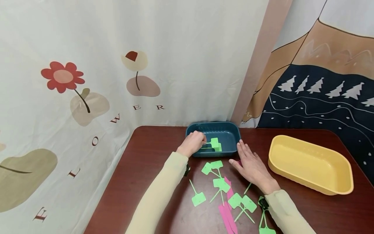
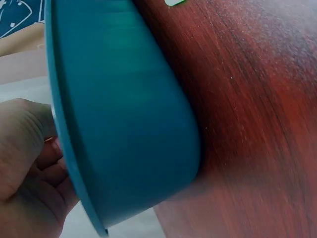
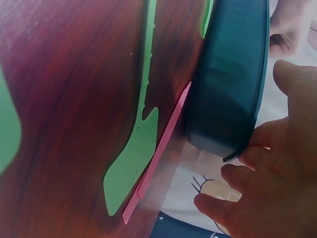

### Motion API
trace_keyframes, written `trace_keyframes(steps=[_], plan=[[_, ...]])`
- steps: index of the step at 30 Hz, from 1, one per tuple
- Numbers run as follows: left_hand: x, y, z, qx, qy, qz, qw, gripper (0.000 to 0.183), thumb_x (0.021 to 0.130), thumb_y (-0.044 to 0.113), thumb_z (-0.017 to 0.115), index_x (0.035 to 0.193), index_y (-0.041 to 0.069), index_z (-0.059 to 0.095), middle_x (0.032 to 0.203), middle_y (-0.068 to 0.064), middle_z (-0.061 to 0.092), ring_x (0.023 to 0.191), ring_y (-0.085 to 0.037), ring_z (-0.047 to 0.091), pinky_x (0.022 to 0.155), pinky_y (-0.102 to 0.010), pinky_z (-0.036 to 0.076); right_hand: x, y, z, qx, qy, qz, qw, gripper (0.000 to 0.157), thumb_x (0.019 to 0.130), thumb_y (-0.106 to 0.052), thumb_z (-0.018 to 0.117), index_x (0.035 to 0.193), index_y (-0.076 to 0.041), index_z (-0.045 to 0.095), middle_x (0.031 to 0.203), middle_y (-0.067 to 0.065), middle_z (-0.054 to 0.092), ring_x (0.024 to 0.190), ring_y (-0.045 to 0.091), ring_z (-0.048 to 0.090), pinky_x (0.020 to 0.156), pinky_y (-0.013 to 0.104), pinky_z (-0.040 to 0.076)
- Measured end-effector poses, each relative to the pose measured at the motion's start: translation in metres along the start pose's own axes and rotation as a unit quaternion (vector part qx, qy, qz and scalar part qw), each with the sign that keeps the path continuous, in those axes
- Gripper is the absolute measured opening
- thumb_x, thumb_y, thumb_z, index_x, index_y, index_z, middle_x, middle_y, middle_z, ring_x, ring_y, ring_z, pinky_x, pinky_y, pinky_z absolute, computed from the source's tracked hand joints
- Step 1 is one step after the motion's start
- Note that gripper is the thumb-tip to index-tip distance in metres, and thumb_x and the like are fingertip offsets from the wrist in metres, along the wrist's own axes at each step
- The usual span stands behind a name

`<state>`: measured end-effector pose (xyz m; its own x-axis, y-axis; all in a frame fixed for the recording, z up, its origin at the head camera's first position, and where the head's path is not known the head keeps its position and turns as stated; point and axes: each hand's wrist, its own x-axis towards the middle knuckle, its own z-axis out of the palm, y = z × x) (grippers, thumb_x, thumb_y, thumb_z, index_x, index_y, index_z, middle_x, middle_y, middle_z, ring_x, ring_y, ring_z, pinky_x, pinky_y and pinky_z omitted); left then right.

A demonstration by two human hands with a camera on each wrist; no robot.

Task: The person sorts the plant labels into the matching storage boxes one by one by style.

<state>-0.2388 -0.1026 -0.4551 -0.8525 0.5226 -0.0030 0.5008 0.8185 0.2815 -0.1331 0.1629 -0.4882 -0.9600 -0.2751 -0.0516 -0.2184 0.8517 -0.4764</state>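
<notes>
My left hand (image 1: 193, 143) reaches over the left side of a dark teal basket (image 1: 216, 154), fingers curled. It pinches the stem of a green T-shaped plant label (image 1: 214, 142); a second green label (image 1: 218, 148) lies just beneath that one on the basket floor. In the left wrist view the basket wall (image 2: 129, 114) hides the fingertips of the left hand (image 2: 29, 163). My right hand (image 1: 252, 167) has its fingers extended, with the fingertips at the basket's right front corner. Close to that corner, a green label (image 3: 131, 163) and pink strips (image 3: 163, 144) lie on the table in the right wrist view.
Several green plant labels (image 1: 221, 185) lie scattered in front of the basket, some overlapping pink strips (image 1: 227, 216). A yellow basket (image 1: 309, 180) stands to the right on the dark red wooden table (image 1: 128, 182). A printed curtain (image 1: 187, 58) hangs behind the table.
</notes>
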Motion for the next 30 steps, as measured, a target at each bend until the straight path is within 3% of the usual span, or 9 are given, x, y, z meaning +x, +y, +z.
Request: trace_keyframes(steps=[2,5,16,18,21,24,26,30], plan=[[0.002,0.001,0.002,-0.001,-0.004,-0.005,1.0,0.046,0.099,-0.006,0.054,0.061,0.016,0.04,0.067,0.004,0.025,0.065,-0.013,0.021,0.062,-0.029,0.023,0.0,0.0,0.0,-0.001,-0.001,0.0,1.0,0.091,0.104,-0.06,0.049,0.164,0.0,0.018,0.172,0.018,0.008,0.156,0.044,0.012,0.117,0.07,0.018],[0.003,0.001,0.005,0.007,-0.011,-0.014,0.9998,0.05,0.095,-0.009,0.051,0.065,0.019,0.022,0.07,0.004,0.01,0.066,-0.015,0.009,0.061,-0.032,0.015,0.0,0.0,0.001,-0.002,-0.001,-0.001,1.0,0.093,0.103,-0.064,0.046,0.164,0.0,0.017,0.172,0.017,0.008,0.156,0.044,0.013,0.117,0.07,0.018],[0.008,-0.001,0.011,-0.002,-0.017,-0.03,0.9994,0.056,0.096,-0.004,0.058,0.056,0.019,0.028,0.065,0.005,0.011,0.063,-0.014,0.012,0.059,-0.03,0.016,0.0,-0.001,0.0,-0.009,0.001,0.001,1.0,0.094,0.103,-0.066,0.044,0.164,-0.001,0.018,0.172,0.018,0.009,0.156,0.044,0.014,0.117,0.07,0.019],[0.008,-0.002,0.012,-0.008,-0.021,-0.03,0.9993,0.053,0.098,-0.003,0.058,0.055,0.017,0.034,0.065,0.004,0.016,0.063,-0.015,0.015,0.059,-0.029,0.018,0.0,-0.002,-0.001,-0.01,0.001,0.001,1.0,0.092,0.104,-0.064,0.046,0.164,0.0,0.018,0.172,0.018,0.009,0.156,0.044,0.014,0.117,0.07,0.019],[0.009,-0.004,0.012,-0.016,-0.017,-0.031,0.9992,0.044,0.099,0.0,0.061,0.058,0.015,0.063,0.062,0.006,0.047,0.062,-0.009,0.034,0.06,-0.025,0.029,0.0,-0.002,-0.001,-0.008,0.001,0.001,1.0,0.09,0.104,-0.06,0.048,0.164,0.0,0.018,0.172,0.018,0.009,0.156,0.044,0.014,0.117,0.07,0.019],[0.01,-0.004,0.012,-0.022,-0.012,-0.03,0.9993,0.029,0.1,0.002,0.063,0.081,0.013,0.083,0.089,0.001,0.076,0.074,-0.01,0.058,0.067,-0.025,0.042,0.0,-0.002,-0.001,-0.008,0.001,0.002,1.0,0.09,0.105,-0.059,0.049,0.164,0.0,0.018,0.172,0.018,0.009,0.156,0.044,0.013,0.117,0.07,0.019],[0.01,-0.004,0.012,-0.021,-0.004,-0.025,0.9995,0.025,0.1,0.003,0.065,0.09,0.013,0.085,0.1,-0.001,0.078,0.082,-0.011,0.065,0.071,-0.025,0.047,0.0,-0.001,-0.001,-0.008,0.001,0.002,1.0,0.09,0.104,-0.061,0.047,0.164,0.0,0.018,0.172,0.018,0.009,0.156,0.043,0.013,0.117,0.07,0.019],[0.008,-0.003,0.008,-0.009,0.013,-0.003,0.9999,0.025,0.101,0.004,0.064,0.088,0.01,0.084,0.091,-0.002,0.076,0.078,-0.014,0.063,0.07,-0.026,0.047,0.0,-0.001,-0.001,-0.005,0.0,0.001,1.0,0.091,0.104,-0.062,0.047,0.164,0.0,0.018,0.172,0.018,0.009,0.156,0.043,0.012,0.118,0.07,0.019]])
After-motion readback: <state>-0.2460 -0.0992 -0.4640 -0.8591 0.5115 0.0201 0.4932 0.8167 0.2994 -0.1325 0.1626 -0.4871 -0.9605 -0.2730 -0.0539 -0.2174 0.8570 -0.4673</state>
